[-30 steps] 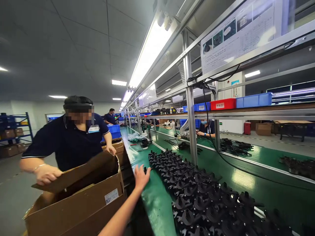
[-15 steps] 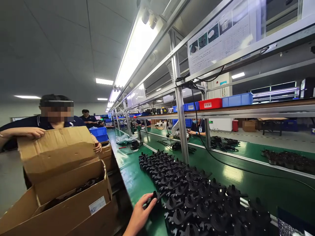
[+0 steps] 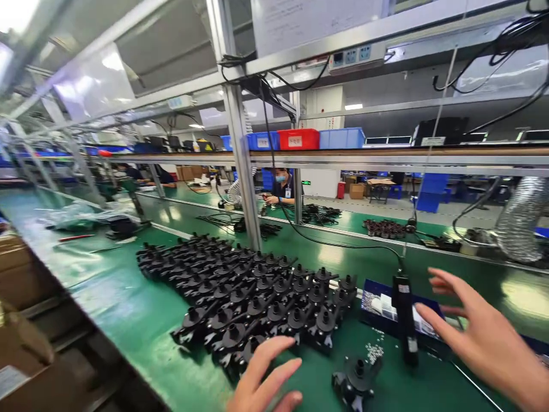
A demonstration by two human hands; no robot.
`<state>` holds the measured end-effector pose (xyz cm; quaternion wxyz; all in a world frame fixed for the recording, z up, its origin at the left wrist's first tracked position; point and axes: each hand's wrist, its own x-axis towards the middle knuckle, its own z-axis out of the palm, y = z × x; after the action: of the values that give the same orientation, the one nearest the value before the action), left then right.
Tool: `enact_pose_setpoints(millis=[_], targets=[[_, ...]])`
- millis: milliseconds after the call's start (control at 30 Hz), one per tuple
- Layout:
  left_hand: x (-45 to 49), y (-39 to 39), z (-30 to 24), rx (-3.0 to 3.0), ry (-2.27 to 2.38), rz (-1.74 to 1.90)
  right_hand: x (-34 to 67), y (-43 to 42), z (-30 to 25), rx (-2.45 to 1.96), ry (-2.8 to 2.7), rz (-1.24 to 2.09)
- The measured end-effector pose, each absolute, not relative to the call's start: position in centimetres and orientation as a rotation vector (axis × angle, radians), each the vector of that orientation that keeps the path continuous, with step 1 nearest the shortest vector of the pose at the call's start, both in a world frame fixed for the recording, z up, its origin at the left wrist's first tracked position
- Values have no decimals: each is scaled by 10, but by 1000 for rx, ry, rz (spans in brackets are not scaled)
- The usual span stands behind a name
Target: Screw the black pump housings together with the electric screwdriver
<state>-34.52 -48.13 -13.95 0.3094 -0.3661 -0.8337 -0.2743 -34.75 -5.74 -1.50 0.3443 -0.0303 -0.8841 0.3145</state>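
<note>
My left hand (image 3: pixel 266 380) hovers at the near edge of the rows of black plastic parts (image 3: pixel 257 306), fingers spread and holding nothing. Each part has a round disc with a short upright post. To the right, one separate black part (image 3: pixel 357 380) sits on the green bench, between my two hands. My right hand (image 3: pixel 484 337) is open beside a black electric screwdriver (image 3: pixel 404 320) hanging upright on a cable; its fingers are apart from the tool. Small silver pieces, likely screws (image 3: pixel 374 352), lie scattered behind the single part.
A dark blue tray (image 3: pixel 369 327) with white boxes stands behind the screwdriver. A metal post (image 3: pixel 242 171) rises behind the rows. Plastic bags (image 3: pixel 71 214) and a red pen-like tool (image 3: pixel 76 237) lie at left. Cardboard boxes (image 3: pixel 38 355) stand below the bench edge. A co-worker (image 3: pixel 283 186) sits across.
The view has swung right. My left hand, earlier gripping a black part at the rows' near edge, has let go and opened. My right hand, the screwdriver and the single part have come into view.
</note>
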Motion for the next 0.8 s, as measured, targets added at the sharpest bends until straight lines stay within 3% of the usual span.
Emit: enact_pose_setpoints(millis=[167, 267, 367, 467, 633, 800], targets=[[-361, -394, -126, -1138, -2502, -1200, -391, -79, -29, -159, -2246, 1050], [-360, -351, -118, -1208, -2681, -1327, -404, -80, -52, -181, -2252, 1345], [-358, -320, -110, -1246, -2805, -1351, -411, -75, -67, -153, -2251, 1421], [-366, -301, -102, -1254, -2848, -1211, -413, -70, -73, -105, -2217, 1510], [-395, -286, -112, -976, -3127, -613, -408, -72, -76, -2, -2094, 1841], [-411, -280, -138, -917, -3204, -513, -394, -74, -62, 134, -1957, 2132]])
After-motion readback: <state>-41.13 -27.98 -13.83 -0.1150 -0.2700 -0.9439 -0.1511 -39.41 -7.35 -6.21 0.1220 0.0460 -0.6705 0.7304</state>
